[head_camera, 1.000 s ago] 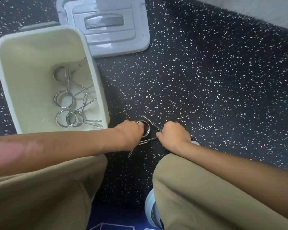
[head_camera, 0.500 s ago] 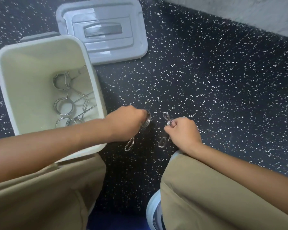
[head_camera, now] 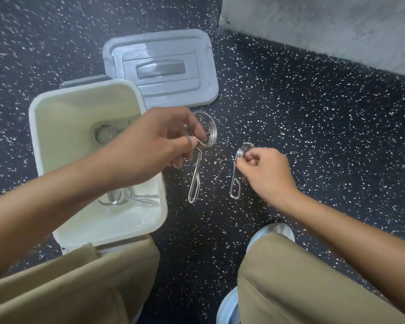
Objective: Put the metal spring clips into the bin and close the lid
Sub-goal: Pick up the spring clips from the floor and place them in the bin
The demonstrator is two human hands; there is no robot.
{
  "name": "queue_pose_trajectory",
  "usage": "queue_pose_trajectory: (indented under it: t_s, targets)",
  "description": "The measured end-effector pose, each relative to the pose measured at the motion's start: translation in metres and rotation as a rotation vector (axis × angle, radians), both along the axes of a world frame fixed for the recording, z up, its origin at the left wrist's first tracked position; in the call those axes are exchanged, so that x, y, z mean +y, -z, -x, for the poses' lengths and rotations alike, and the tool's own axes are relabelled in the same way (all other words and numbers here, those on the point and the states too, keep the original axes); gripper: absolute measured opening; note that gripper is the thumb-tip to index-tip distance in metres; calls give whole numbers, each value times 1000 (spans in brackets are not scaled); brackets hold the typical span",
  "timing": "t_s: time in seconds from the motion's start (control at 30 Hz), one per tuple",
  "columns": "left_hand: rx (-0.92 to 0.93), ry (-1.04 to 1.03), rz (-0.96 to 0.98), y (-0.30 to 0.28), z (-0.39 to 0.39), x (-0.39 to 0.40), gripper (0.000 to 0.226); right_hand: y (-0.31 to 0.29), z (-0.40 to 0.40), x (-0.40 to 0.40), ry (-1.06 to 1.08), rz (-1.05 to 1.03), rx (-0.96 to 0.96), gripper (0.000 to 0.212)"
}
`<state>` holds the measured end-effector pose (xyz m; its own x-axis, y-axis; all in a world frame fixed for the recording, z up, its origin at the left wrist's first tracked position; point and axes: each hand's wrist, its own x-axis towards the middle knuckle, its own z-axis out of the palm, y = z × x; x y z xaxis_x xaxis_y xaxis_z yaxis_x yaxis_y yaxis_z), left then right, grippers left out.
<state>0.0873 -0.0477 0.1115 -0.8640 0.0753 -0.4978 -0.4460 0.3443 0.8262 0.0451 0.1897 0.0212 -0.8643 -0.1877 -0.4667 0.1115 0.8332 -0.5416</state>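
An open cream bin (head_camera: 45,127) stands on the floor at the left, with several metal spring clips (head_camera: 131,198) lying in it. Its grey lid (head_camera: 159,69) lies flat on the floor just behind it. My left hand (head_camera: 154,143) hovers over the bin's right edge, holding a spring clip (head_camera: 204,146) by its coil, the handle hanging down. To the right, my right hand (head_camera: 264,174) is raised above the floor and pinches a second spring clip (head_camera: 237,174), which also dangles.
The floor (head_camera: 313,136) is black rubber with white speckles. A pale wall (head_camera: 325,26) runs along the back right. My knees in tan trousers (head_camera: 290,284) fill the bottom of the view, with a light shoe (head_camera: 228,307) between them.
Both hands have lifted off the floor, each with one clip. The left hand has moved up and over the bin's right edge. The view has shifted, so bin and lid sit more central.
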Motion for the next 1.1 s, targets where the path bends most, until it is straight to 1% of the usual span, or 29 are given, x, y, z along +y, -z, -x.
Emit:
queue_pose_trajectory:
  t_s: [0.17, 0.23, 0.37, 0.53, 0.67, 0.77, 0.87, 1.0, 1.1]
  targets:
    - [-14, -98, -22, -15, -23, -28, 6, -17, 3, -17, -52, 72, 35, 38]
    - [-25, -128, -27, -21, -35, -39, 3, -21, 2, -22, -63, 85, 50, 37]
    - [-50, -200, 14, -23, -58, -62, 5, -31, -2, -37, -64, 127, 43, 36]
    - [-157, -255, 91, -15, -73, -82, 6, -37, -6, -54, -130, 158, 45, 36]
    - [-302, -265, 166, 8, -77, -90, 7, -37, -10, -66, -169, 164, 36, 35]
    - [-424, -221, 220, 35, -77, -93, 9, -38, -12, -72, -190, 176, 36, 35]
    - [-536, -138, 259, 58, -69, -96, 16, -40, -13, -75, -197, 178, 44, 37]
    - [-617, 64, 424, 78, -52, -92, 20, -40, -13, -77, -208, 170, 47, 37]
    - [-676, 174, 462, 88, -41, -89, 27, -40, -13, -77, -213, 165, 47, 36]
